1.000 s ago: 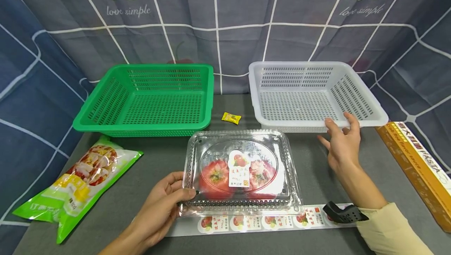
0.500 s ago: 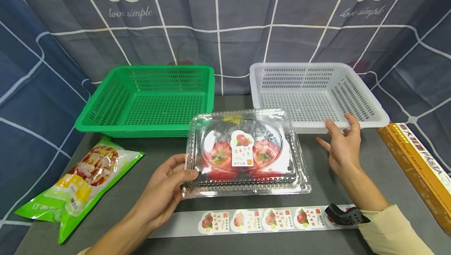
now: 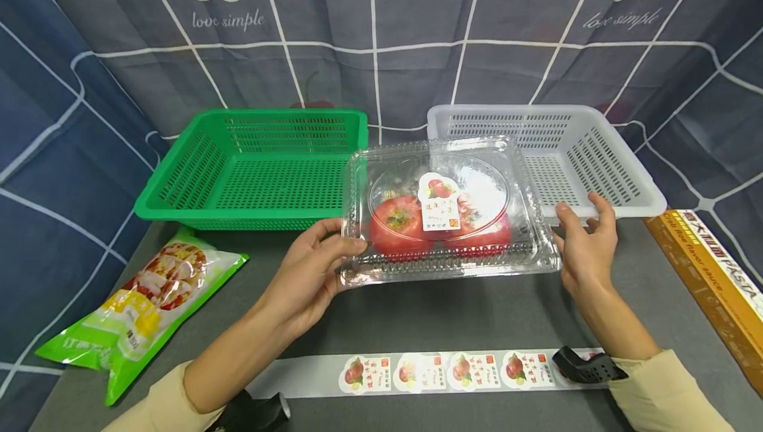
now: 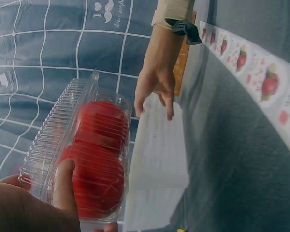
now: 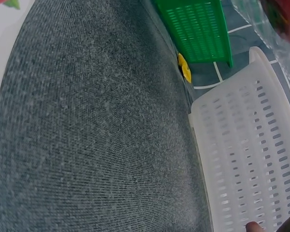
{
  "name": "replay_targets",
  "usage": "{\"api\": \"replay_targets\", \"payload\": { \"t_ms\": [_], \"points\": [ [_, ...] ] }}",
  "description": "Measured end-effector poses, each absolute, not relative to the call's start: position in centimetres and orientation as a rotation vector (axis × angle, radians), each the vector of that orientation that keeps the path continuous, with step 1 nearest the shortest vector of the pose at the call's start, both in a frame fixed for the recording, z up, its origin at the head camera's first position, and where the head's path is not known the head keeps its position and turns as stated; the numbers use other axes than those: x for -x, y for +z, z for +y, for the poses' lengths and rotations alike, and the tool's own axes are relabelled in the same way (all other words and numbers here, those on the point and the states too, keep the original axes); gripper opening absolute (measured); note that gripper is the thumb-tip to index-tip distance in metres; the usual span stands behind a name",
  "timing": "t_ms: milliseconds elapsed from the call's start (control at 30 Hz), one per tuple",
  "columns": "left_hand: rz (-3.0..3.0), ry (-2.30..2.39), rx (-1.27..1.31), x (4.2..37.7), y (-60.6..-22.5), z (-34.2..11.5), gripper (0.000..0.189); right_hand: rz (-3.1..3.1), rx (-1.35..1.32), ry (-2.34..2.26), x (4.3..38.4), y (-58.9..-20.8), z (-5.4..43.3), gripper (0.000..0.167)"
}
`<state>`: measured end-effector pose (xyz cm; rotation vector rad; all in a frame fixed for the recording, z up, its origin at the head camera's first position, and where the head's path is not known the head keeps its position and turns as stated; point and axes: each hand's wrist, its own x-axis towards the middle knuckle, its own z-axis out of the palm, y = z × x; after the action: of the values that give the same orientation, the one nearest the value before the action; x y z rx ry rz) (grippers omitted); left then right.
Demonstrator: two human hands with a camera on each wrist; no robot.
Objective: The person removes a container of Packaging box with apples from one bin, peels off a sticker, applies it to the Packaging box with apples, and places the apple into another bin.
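My left hand grips the left edge of a clear plastic clamshell box, thumb on top. Red apples show through the lid, which bears a fruit sticker. Raised off the table and tilted, the box covers the left front part of a white basket. In the left wrist view, the thumb lies against the box's plastic. My right hand has its fingers spread, loosely touching the white basket's front rim. Only a fingertip and a dark edge of that hand appear in the right wrist view.
A green basket stands at the back left. Below it lies a green-and-white food bag. A sticker strip crosses the front. An orange pasta box lies at right. Behind the box is a small yellow packet.
My left hand has lifted the clamshell box up and away from the sticker strip, toward the white basket and slightly right. The right hand has stayed at the basket's rim.
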<state>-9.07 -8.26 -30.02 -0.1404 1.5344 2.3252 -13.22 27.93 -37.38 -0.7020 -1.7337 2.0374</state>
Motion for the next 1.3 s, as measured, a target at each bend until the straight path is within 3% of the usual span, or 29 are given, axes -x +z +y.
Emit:
{"api": "replay_targets", "payload": {
  "t_ms": [533, 700, 833, 967, 1300],
  "points": [
    [1.486, 2.375, 0.198, 15.7, -28.7, 0.5, 0.041, -1.659, 0.631, 2.056, 13.0, -37.9, 28.2, 0.051],
    [1.463, 2.397, 0.227, 18.0, -28.5, 3.6, 0.037, -1.675, 0.669, 2.065, 13.1, -37.7, 28.4, 0.06],
    [1.451, 2.415, 0.245, 19.5, -28.5, 6.2, 0.017, -1.672, 0.7, 2.058, 13.0, -37.6, 28.5, 0.064],
    [1.45, 2.417, 0.296, 20.4, -28.7, 8.7, 0.01, -1.699, 0.697, 2.027, 12.8, -37.6, 28.6, 0.062],
    [1.486, 2.393, 0.417, 22.0, -29.9, 11.9, 0.016, -1.741, 0.718, 2.04, 13.4, -37.6, 28.1, 0.065]
  ]
}}
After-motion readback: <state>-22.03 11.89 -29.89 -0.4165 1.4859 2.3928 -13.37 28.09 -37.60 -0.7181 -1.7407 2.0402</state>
